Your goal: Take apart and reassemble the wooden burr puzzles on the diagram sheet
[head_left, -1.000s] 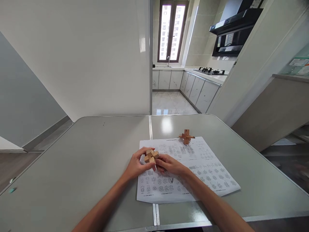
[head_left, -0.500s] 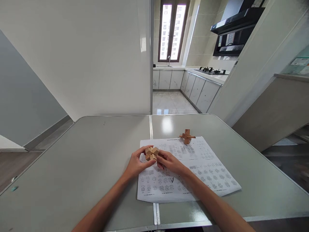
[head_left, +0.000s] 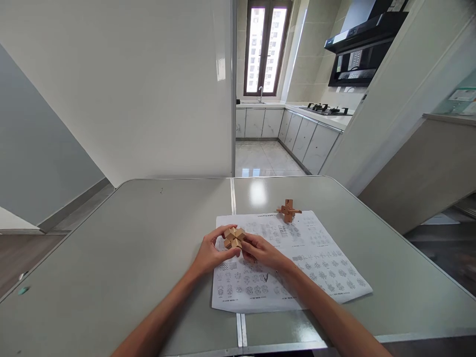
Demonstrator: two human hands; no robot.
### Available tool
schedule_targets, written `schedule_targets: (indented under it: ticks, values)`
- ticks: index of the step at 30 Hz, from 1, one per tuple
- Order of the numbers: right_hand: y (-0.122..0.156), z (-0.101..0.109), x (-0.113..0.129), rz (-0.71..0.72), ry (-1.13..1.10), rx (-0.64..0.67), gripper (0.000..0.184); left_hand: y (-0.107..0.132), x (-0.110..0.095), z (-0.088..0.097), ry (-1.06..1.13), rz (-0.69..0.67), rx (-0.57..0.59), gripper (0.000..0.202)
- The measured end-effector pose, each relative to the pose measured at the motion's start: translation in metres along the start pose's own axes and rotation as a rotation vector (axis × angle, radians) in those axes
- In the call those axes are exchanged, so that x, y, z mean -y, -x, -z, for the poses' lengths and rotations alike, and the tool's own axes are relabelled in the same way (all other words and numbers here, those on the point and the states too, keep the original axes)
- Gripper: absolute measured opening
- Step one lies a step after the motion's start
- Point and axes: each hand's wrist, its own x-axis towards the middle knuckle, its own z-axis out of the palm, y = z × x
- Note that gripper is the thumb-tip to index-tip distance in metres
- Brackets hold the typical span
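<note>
**Head view: pale, faceted wooden cluster (head_left: 234, 237) between two hands**

The left hand (head_left: 208, 253) and right hand (head_left: 265, 253) grasp it in their fingers over printed paper (head_left: 322, 270) on the glossy surface (head_left: 167, 228); a reddish wooden cross (head_left: 288, 211) sits at the paper's far edge.

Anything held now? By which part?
Yes: the pale wooden block puzzle; left grip around its left side, right grip at its right side.

Both bare forearms slant inward from the bottom edge, the left forearm (head_left: 160, 310) and right forearm (head_left: 327, 311) converging toward the middle; the left hand (head_left: 211, 253) curves in a grip, index finger arched above, thumb extended below; the right hand (head_left: 263, 252) meets it closely, fingers bent and bunched, its wrist nearly straight.
</note>
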Motion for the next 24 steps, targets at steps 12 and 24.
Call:
schedule_targets:
  ticks: [12,24]
  values:
    - [0.0007,0.0005,-0.006,-0.013,-0.067,0.017,0.044,-0.0001,-0.0057,0.0011,0.018,-0.029,0.032,0.057]
    - [0.0002,-0.0028,-0.0055,-0.069,-0.246,0.104,0.041,0.0007,-0.0005,0.0046,0.075,0.009,0.095,0.065]
